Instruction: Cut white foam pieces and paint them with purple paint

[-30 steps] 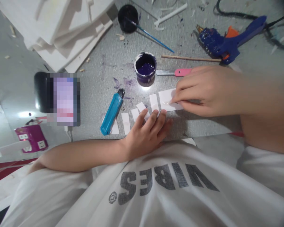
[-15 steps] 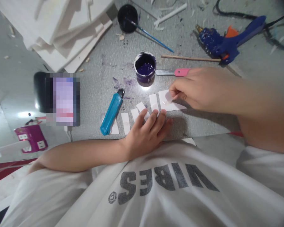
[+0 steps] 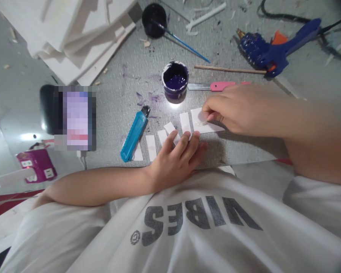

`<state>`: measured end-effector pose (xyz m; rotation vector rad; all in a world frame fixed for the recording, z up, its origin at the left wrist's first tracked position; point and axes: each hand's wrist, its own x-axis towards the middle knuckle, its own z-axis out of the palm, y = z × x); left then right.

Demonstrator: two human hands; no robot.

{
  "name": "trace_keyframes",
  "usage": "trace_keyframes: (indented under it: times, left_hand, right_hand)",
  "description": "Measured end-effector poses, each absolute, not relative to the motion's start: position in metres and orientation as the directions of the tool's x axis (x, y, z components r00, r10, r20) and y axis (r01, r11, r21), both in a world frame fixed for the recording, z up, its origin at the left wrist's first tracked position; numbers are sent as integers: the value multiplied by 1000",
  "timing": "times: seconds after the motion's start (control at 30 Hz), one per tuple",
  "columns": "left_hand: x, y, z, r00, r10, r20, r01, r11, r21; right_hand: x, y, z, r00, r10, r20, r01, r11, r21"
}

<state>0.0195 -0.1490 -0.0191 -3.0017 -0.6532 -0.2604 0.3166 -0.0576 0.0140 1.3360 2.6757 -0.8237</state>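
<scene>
Under right hand fingertips: white card, flat on grey mat, with a shiny wet patch on it. Thumb and forefinger are pinched together on the card's far edge. Left hand is just nearer the body than the card, palm down, fingers loosely apart, tips touching the card's near edge and a narrow white strip. More strips sit in a row left of the left hand, blue lighter lying over the end one. Just beyond right fingers: purple paint pot. Pink cutter is at the knuckles, touching or not can't tell. Wooden stick and blue glue gun are further past the right hand
</scene>
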Motion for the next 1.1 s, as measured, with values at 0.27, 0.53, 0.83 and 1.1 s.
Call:
trace_keyframes:
  times: [0.27, 0.53, 0.83, 1.1]
  left_hand:
    - [19, -151, -21, 900, 415, 134, 416, -909, 20]
    - [18, -149, -19, 904, 397, 157, 407, -913, -36]
    - [18, -152, -20, 902, 420, 96, 420, -907, 26]
    - [17, -151, -21, 901, 406, 151, 411, -912, 2]
  right_hand:
    - [316, -53, 10, -669, 709, -223, 677, 457, -577]
    - [320, -52, 1, -725, 677, -126, 624, 570, -534]
    - [322, -52, 1, -753, 654, -70, 615, 662, -428]
    - [328, -53, 1, -783, 622, -33, 579, 707, -406]
